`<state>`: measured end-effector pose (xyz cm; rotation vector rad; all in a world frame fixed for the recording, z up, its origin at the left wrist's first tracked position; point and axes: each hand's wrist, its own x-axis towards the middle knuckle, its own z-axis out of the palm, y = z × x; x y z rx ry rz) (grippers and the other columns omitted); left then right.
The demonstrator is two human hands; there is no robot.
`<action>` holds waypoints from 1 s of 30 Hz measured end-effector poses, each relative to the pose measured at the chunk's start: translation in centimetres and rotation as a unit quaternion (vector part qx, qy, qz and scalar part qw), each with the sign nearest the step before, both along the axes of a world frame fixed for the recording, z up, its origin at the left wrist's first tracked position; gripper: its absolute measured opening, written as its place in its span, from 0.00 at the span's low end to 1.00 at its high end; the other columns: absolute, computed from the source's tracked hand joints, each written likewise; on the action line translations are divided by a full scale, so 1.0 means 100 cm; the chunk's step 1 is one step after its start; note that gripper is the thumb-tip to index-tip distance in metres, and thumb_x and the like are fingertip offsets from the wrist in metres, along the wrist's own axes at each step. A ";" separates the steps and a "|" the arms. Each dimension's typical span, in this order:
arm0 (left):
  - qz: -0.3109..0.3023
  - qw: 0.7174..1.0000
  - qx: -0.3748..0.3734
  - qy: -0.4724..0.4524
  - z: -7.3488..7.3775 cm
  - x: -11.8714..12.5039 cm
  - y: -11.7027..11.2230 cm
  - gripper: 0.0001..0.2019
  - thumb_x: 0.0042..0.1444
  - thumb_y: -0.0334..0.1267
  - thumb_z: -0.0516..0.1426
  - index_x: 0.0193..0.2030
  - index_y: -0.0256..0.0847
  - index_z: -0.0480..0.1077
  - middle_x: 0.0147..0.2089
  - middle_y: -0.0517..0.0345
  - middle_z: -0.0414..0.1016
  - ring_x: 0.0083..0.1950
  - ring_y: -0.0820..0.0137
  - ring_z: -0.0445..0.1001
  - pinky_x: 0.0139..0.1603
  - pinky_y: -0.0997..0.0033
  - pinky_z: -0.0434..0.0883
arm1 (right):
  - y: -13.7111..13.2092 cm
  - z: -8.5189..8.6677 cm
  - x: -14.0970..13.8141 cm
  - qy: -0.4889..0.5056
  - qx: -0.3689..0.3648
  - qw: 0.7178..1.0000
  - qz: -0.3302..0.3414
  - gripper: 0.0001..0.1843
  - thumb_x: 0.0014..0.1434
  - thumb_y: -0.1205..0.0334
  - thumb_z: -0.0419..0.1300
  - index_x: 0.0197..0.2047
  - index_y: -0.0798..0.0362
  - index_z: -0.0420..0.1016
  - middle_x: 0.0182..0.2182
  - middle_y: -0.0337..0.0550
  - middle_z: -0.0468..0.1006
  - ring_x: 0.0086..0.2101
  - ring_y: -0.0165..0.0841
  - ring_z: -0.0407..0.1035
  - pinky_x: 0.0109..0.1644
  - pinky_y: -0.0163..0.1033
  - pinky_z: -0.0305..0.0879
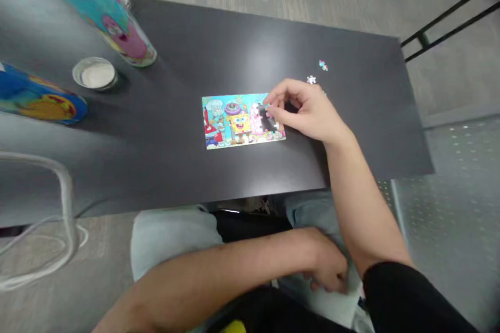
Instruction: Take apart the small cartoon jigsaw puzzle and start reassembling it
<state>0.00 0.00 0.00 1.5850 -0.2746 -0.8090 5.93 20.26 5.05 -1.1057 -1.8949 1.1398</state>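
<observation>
Bright jigsaw (239, 124), dark gap on its right!

And here it is, the jigsaw, lying flat at the middle of the frame on a dark table (156, 161), a wide rectangle tilted just slightly. What colours! Turquoise runs along the top; a yellow square character grins at the centre under a purple hat, a pale blue-green figure sits at the upper left, red and blue fill the lower left corner, and pink stands to the right. Then comes that gap, jagged with knobs and notches, the dark tabletop showing through!

My right hand (304, 106) comes in from the right, fingers bent, thumb and fingertips almost meeting at the gap's upper edge; whether a piece sits between them, I cannot tell. Over to my left hand (328, 265), lower right of centre, loosely curled on my lap, its fingertips partly hidden, so I cannot tell if it holds anything.

Right of centre, just beyond my right hand, lie two loose pieces: a pale, pinkish piece (311, 79) and, farther up, a bluish piece (323, 65).
</observation>
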 end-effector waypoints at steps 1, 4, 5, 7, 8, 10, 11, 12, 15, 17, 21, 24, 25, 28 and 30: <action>0.006 1.000 0.000 -0.001 -0.001 0.000 0.001 0.17 0.67 0.41 0.69 0.26 0.54 0.75 0.31 0.70 0.87 0.46 0.59 0.86 0.44 0.55 0.79 | -0.001 0.001 0.000 -0.008 -0.010 1.000 0.002 0.06 0.75 0.52 0.80 0.51 0.40 0.91 0.37 0.38 0.89 0.37 0.43 0.81 0.48 0.57 0.78; 0.015 1.000 -0.003 -0.005 -0.002 0.001 0.003 0.17 0.65 0.43 0.71 0.25 0.55 0.75 0.31 0.70 0.86 0.46 0.57 0.85 0.43 0.55 0.78 | -0.005 0.003 0.001 -0.029 -0.022 0.999 0.007 0.06 0.76 0.52 0.80 0.51 0.41 0.92 0.33 0.38 0.88 0.34 0.43 0.79 0.46 0.57 0.77; 0.015 1.000 -0.006 -0.006 -0.002 0.001 0.003 0.17 0.65 0.42 0.71 0.25 0.55 0.75 0.31 0.70 0.87 0.45 0.57 0.85 0.43 0.55 0.78 | -0.005 0.003 0.000 -0.034 -0.021 0.999 0.010 0.06 0.76 0.52 0.80 0.51 0.42 0.92 0.32 0.37 0.87 0.33 0.43 0.78 0.46 0.57 0.77; 0.011 1.000 -0.009 -0.007 -0.001 0.001 0.004 0.17 0.65 0.41 0.71 0.25 0.55 0.76 0.31 0.70 0.87 0.45 0.58 0.86 0.44 0.56 0.78 | -0.005 0.002 -0.001 -0.046 -0.009 0.999 0.013 0.05 0.77 0.53 0.79 0.51 0.43 0.93 0.30 0.37 0.86 0.32 0.42 0.77 0.45 0.56 0.77; 0.007 1.000 -0.009 -0.007 -0.001 0.001 0.004 0.18 0.66 0.41 0.71 0.24 0.55 0.76 0.31 0.69 0.88 0.45 0.58 0.86 0.44 0.57 0.78 | -0.004 0.001 -0.002 -0.049 0.008 0.999 0.013 0.05 0.76 0.54 0.78 0.51 0.43 0.94 0.31 0.38 0.86 0.32 0.42 0.76 0.45 0.56 0.76; -0.001 1.000 -0.007 -0.007 0.001 0.001 0.005 0.19 0.67 0.40 0.70 0.24 0.54 0.76 0.31 0.68 0.88 0.44 0.59 0.87 0.44 0.57 0.79 | -0.002 -0.001 -0.003 -0.054 0.056 0.997 0.015 0.04 0.74 0.57 0.78 0.49 0.44 0.95 0.34 0.40 0.88 0.34 0.41 0.75 0.44 0.54 0.74; -0.005 1.000 -0.007 -0.008 0.001 0.001 0.006 0.19 0.67 0.39 0.70 0.23 0.54 0.76 0.30 0.68 0.88 0.44 0.59 0.87 0.45 0.58 0.79 | 0.000 -0.002 -0.003 -0.054 0.082 0.995 0.017 0.03 0.74 0.58 0.78 0.49 0.45 0.95 0.36 0.40 0.89 0.34 0.41 0.74 0.44 0.53 0.73; -0.008 1.000 -0.008 -0.008 0.002 0.002 0.006 0.20 0.67 0.39 0.70 0.23 0.54 0.76 0.30 0.68 0.88 0.44 0.59 0.88 0.46 0.58 0.80 | 0.001 -0.003 -0.003 -0.054 0.107 0.993 0.021 0.03 0.73 0.59 0.77 0.48 0.45 0.95 0.37 0.41 0.89 0.35 0.41 0.74 0.44 0.53 0.72; -0.016 1.000 -0.011 -0.008 0.003 0.002 0.008 0.19 0.68 0.39 0.70 0.25 0.54 0.76 0.31 0.68 0.89 0.45 0.59 0.88 0.47 0.58 0.80 | 0.005 -0.007 -0.002 -0.065 0.150 0.986 0.031 0.03 0.74 0.61 0.77 0.47 0.45 0.96 0.37 0.42 0.88 0.36 0.41 0.73 0.45 0.53 0.70; -0.017 1.000 -0.011 -0.009 0.003 0.003 0.008 0.18 0.68 0.39 0.71 0.25 0.54 0.76 0.31 0.68 0.89 0.45 0.59 0.89 0.48 0.57 0.81 | 0.007 -0.009 -0.001 -0.077 0.162 0.983 0.033 0.02 0.74 0.61 0.77 0.48 0.44 0.95 0.38 0.42 0.86 0.37 0.43 0.73 0.47 0.55 0.71; -0.023 1.000 -0.010 -0.005 0.001 0.004 0.008 0.17 0.69 0.40 0.70 0.27 0.54 0.76 0.32 0.68 0.89 0.46 0.59 0.89 0.50 0.56 0.81 | 0.007 -0.009 0.001 -0.090 0.158 0.982 0.040 0.02 0.75 0.61 0.77 0.48 0.43 0.94 0.41 0.43 0.85 0.39 0.44 0.73 0.48 0.56 0.74; -0.022 1.000 -0.011 -0.001 -0.001 0.005 0.006 0.16 0.69 0.40 0.71 0.29 0.54 0.76 0.32 0.69 0.90 0.47 0.58 0.89 0.50 0.55 0.81 | 0.005 -0.005 0.000 -0.117 0.140 0.983 0.034 0.02 0.77 0.59 0.78 0.49 0.42 0.94 0.44 0.45 0.86 0.40 0.44 0.71 0.51 0.57 0.76; -0.021 1.000 -0.012 0.001 -0.002 0.005 0.006 0.16 0.69 0.40 0.71 0.29 0.54 0.76 0.32 0.69 0.89 0.47 0.59 0.89 0.51 0.55 0.81 | 0.004 -0.003 -0.001 -0.124 0.137 0.983 0.022 0.02 0.78 0.58 0.78 0.49 0.41 0.93 0.45 0.45 0.86 0.41 0.44 0.70 0.52 0.58 0.76; -0.014 1.000 -0.005 0.009 -0.001 0.003 0.005 0.17 0.69 0.41 0.71 0.28 0.55 0.75 0.31 0.70 0.88 0.48 0.59 0.89 0.50 0.56 0.80 | 0.004 0.001 0.004 -0.117 0.151 0.981 -0.040 0.04 0.83 0.52 0.77 0.50 0.39 0.91 0.47 0.47 0.87 0.43 0.47 0.70 0.56 0.61 0.77; -0.003 1.000 0.011 0.012 0.001 0.001 0.005 0.17 0.68 0.42 0.71 0.28 0.55 0.75 0.30 0.70 0.87 0.50 0.58 0.89 0.50 0.56 0.78 | 0.008 0.002 0.014 -0.107 0.170 0.976 -0.088 0.06 0.85 0.48 0.75 0.51 0.37 0.90 0.47 0.48 0.87 0.44 0.48 0.70 0.58 0.62 0.77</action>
